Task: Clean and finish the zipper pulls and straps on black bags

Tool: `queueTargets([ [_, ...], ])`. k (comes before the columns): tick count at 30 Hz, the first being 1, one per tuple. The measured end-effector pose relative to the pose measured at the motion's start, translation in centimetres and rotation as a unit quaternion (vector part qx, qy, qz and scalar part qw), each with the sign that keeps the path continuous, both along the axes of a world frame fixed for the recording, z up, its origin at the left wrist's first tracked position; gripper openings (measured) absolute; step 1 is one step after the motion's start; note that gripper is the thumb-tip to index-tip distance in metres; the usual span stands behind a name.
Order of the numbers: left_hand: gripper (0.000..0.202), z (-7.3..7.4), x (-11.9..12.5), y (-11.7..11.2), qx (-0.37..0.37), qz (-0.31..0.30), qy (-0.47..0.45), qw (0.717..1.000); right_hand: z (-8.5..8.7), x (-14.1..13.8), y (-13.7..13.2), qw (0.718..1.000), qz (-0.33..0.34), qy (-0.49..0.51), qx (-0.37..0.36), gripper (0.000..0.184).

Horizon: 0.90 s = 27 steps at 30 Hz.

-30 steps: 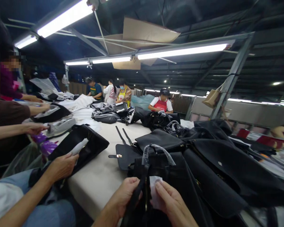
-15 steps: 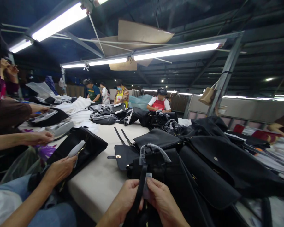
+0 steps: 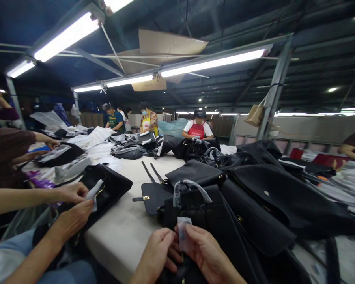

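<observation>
Pinching a plastic packet (image 3: pixel 183 233), right hand (image 3: pixel 207 255) touches left hand (image 3: pixel 157 254) gripping the black bag (image 3: pixel 215 213).

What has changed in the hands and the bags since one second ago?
The left hand let the black strap drop and joined the right hand on the small white slip. A neighbour's other hand came to the open bag. The bag pile stayed.

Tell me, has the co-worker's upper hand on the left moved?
Yes. The co-worker's upper hand slid nearer the camera, from beside the grey thing to the black bag at the table edge.
</observation>
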<state>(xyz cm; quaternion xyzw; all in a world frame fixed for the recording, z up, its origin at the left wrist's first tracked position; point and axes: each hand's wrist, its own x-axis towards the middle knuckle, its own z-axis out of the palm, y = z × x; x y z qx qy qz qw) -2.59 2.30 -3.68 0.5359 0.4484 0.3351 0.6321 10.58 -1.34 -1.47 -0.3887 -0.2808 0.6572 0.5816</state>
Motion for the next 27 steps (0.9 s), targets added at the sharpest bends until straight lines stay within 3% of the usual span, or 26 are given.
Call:
queueTargets([
  [6,0.036,-0.1,0.8,1.9,-0.03,0.025,-0.007,0.999,-0.6,0.1,0.0,0.997,0.028,-0.053,0.047,0.05],
  [13,0.053,0.3,1.2,2.2,-0.054,0.025,-0.026,0.998,-0.7,0.2,-0.2,0.991,0.055,-0.087,0.088,0.049],
  [20,0.06,0.3,1.2,2.3,-0.06,0.018,-0.036,0.997,0.3,0.4,-1.0,0.992,0.071,-0.063,0.085,0.044],
  [27,0.042,-0.1,1.0,2.7,-0.052,0.019,-0.044,0.997,0.0,1.2,-1.4,0.996,0.006,-0.09,0.011,0.046],
])
